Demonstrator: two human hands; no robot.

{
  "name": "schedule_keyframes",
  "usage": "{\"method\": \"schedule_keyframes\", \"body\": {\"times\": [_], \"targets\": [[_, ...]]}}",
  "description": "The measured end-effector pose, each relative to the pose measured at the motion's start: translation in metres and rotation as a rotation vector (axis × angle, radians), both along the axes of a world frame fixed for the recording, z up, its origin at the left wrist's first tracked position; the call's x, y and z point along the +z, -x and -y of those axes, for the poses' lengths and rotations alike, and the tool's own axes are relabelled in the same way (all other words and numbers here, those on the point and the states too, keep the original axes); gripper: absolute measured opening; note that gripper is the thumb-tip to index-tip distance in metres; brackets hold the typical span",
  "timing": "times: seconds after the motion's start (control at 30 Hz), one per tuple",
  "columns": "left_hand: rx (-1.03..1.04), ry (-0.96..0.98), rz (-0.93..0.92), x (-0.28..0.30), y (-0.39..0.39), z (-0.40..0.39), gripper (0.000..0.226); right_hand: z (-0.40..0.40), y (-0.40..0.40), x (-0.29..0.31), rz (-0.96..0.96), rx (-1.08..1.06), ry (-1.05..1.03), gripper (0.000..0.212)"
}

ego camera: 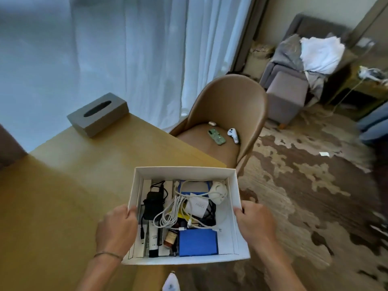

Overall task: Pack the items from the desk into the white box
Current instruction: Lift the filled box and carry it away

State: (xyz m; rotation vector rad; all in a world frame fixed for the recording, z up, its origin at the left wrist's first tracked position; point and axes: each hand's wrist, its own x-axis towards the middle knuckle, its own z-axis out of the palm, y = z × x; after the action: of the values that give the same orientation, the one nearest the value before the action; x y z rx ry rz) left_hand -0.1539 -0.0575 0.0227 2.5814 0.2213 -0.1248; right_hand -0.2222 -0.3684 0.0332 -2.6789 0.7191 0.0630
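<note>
- The white box (235, 217) sits at about 6 o'clock in the head view, carried between both hands, partly over the near corner of the wooden desk (52, 196) and partly over the patterned carpet (315, 185).
- The left hand (115, 229) grips the box's left wall, thumb hooked over the rim and fingers curled under the outside.
- The right hand (257, 223) holds the right wall the same way, thumb on the rim.
- Inside, a black power adapter (152, 203) lies at the box's 9 o'clock side, a coiled white cable (170, 215) at the centre, a white charger brick (197, 206) just right of it, and a blue case (198, 242) at 6 o'clock.
- A grey tissue box (97, 114) rests on the desk at 10 o'clock.
- A brown chair (231, 106) stands at 12 o'clock beyond the desk; on its seat lie a green phone (216, 136) and a white controller (233, 135), near each other but apart.
</note>
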Motion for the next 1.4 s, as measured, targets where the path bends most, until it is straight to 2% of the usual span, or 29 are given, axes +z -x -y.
{"method": "schedule_keyframes", "body": {"times": [0.23,0.37,0.47,0.67,0.97,1.17,1.4], "targets": [[-0.298,-0.001,-0.008,0.011,0.035,0.106,0.049,0.069,0.127,0.005,0.019,-0.303,0.005,0.043],[-0.457,0.031,0.014,0.014,0.075,0.17,0.048,0.103,0.214,0.008,0.04,-0.482,-0.014,0.044],[-0.582,0.091,-0.04,0.015,0.117,0.219,0.043,0.122,0.285,0.011,0.059,-0.617,-0.014,0.043],[-0.855,-0.037,0.057,0.029,0.224,0.306,0.038,0.147,0.435,0.019,0.041,-0.867,-0.002,0.05],[-1.223,-0.044,0.046,0.023,0.397,0.424,0.038,0.154,0.639,0.0,0.034,-1.263,0.008,0.047],[-1.428,-0.061,0.01,0.009,0.498,0.483,0.044,0.141,0.738,-0.008,0.018,-1.51,-0.003,0.041],[-1.651,-0.093,-0.04,-0.007,0.615,0.546,0.038,0.133,0.838,-0.021,-0.014,-1.776,-0.039,0.038]]}}
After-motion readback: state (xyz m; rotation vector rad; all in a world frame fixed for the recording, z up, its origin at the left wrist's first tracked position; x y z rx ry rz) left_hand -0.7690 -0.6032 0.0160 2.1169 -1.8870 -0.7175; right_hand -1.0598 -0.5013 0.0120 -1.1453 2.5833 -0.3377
